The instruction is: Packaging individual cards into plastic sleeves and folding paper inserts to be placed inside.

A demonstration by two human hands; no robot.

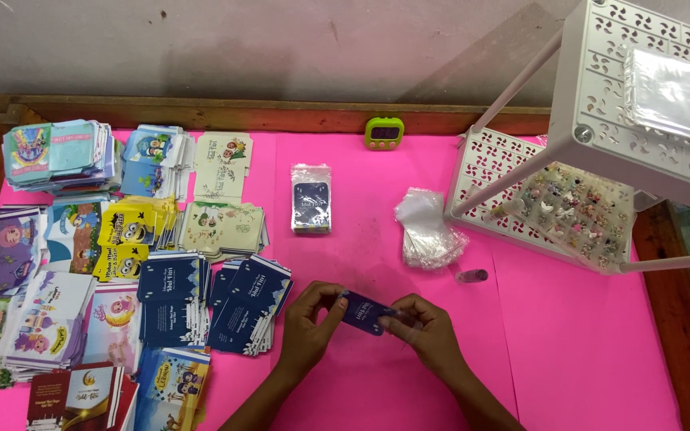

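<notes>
We seem to be at a small packing workshop: a pink-covered table (pixel 521 351) with a wooden rim, stacks of printed card envelopes (pixel 171 299), clear plastic bags (pixel 429 227), a white plastic rack (pixel 600 104) and a green timer (pixel 383 132).

Both forearms leave the bottom edge of the frame. The fingers of the right hand (pixel 429 329) cover one end of the dark blue card (pixel 365 311). At upper right, the white plastic rack (pixel 600 104) is cut off. Small items in its lower tray (pixel 576 211) are too tiny to identify.
</notes>
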